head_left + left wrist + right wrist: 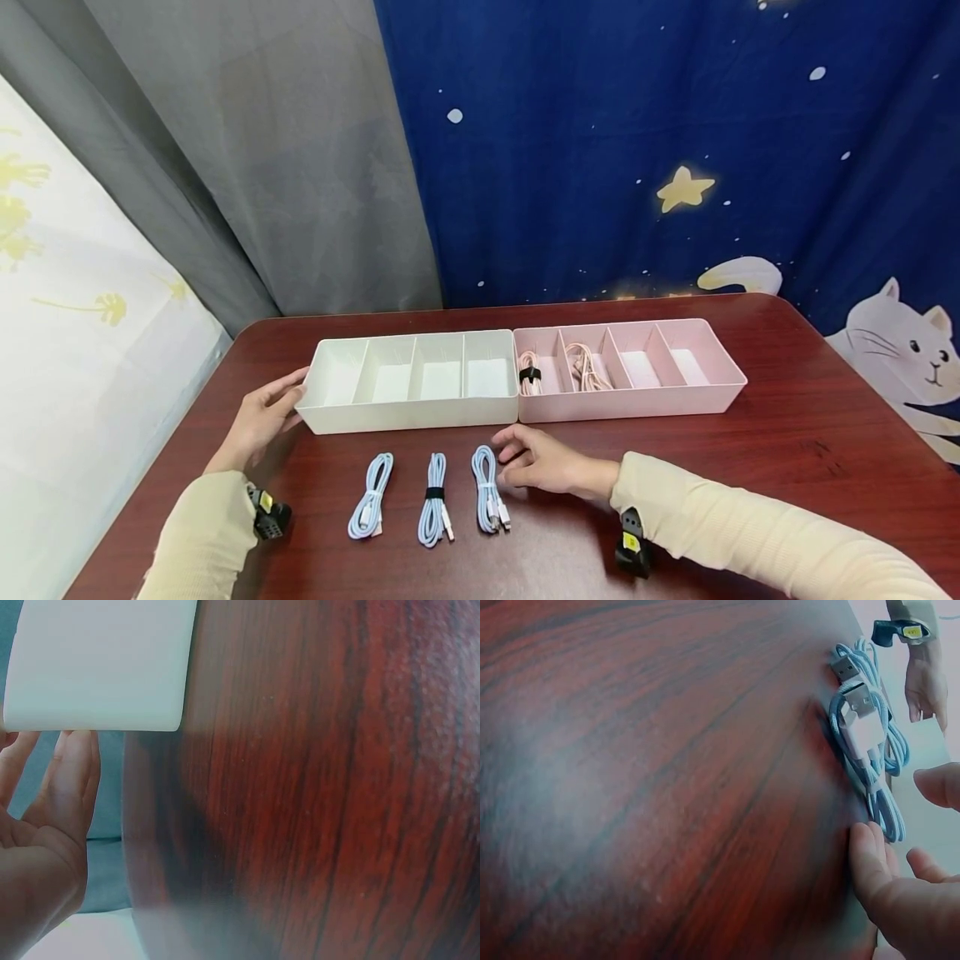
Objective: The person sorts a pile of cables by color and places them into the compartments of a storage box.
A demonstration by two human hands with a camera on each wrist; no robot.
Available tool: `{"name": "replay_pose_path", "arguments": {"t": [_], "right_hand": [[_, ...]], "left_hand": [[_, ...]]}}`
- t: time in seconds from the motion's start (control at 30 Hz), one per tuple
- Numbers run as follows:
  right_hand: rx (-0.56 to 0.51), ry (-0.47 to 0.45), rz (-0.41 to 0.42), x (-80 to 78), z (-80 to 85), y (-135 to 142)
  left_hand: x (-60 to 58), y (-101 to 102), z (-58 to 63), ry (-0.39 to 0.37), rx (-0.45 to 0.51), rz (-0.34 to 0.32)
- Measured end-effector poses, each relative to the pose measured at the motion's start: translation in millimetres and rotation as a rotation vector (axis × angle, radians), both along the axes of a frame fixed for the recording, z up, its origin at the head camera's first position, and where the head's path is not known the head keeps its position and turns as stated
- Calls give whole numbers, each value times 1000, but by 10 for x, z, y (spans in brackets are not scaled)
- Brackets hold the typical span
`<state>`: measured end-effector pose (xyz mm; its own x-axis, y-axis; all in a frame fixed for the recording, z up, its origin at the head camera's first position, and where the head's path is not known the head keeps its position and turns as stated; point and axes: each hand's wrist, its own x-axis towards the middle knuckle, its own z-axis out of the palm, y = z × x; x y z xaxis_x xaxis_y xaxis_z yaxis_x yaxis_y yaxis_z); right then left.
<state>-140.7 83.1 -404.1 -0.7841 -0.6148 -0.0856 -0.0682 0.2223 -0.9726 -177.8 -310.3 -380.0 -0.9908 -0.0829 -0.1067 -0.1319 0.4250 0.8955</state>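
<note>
Three bundled light-blue charging cables lie in a row on the table: the left cable (370, 497), the middle cable (432, 500) with a black strap, and the right cable (485, 481). My right hand (543, 461) is beside the right cable, fingers loosely bent and apart, holding nothing. In the right wrist view its fingertips (864, 834) reach right by the coiled cable (870, 754). At the other side, my left hand (260, 421) touches the left end of a white divided box (416, 414), its fingers fairly straight against the end wall (97, 667).
A pink divided box (637, 403) stands end to end with the white one. Two of its left compartments hold a black-strapped pink cable (528, 385) and a loose pink cable (585, 367). Curtains hang behind the brown wooden table (795, 433).
</note>
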Motion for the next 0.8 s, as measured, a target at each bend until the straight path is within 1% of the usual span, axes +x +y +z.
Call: {"name": "replay_pose_path", "arguments": {"t": [0.03, 0.13, 0.3, 0.6, 0.8], "right_hand": [[-1, 0, 1, -1, -9, -6], [-3, 1, 0, 1, -28, -34], [12, 5, -2, 3, -48, -80], [-2, -33, -11, -1, -36, -113], [10, -35, -10, -15, -48, -111]], "left_hand": [[4, -2, 6, 2, -4, -17], [11, 0, 21, -2, 11, -21], [17, 5, 36, -14, 19, -17], [9, 0, 34, -14, 12, -14], [13, 8, 22, -10, 6, -7]]}}
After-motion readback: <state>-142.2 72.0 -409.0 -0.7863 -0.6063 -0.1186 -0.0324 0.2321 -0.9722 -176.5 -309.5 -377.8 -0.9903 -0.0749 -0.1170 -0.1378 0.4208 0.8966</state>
